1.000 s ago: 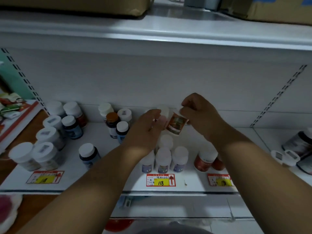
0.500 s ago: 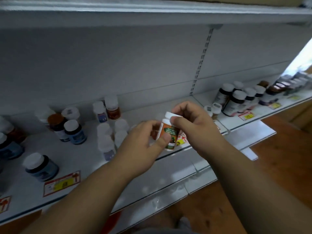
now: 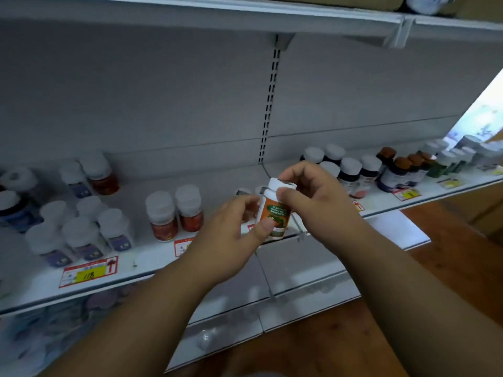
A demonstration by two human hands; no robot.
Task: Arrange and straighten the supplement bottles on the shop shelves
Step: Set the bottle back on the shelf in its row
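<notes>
Both hands hold one small supplement bottle (image 3: 274,213), white-capped with an orange and green label, upright in front of the white shelf (image 3: 152,270). My left hand (image 3: 231,235) pinches its lower body, thumb on the label. My right hand (image 3: 313,197) grips its cap and neck from the right. On the shelf to the left stand two red-labelled bottles (image 3: 174,216) and a cluster of white-capped, blue-labelled bottles (image 3: 81,235).
Right of the slotted upright (image 3: 269,104), dark white-capped bottles (image 3: 351,170) and brown-capped ones (image 3: 402,170) stand in rows. Red-and-yellow price tags (image 3: 88,272) line the shelf front. An upper shelf (image 3: 245,14) overhangs. A lower shelf (image 3: 299,270) and brown floor (image 3: 449,254) lie below.
The view has swung right along the shelf. The bottle, lifted from the shelf a second ago, stays held upright between both hands.
</notes>
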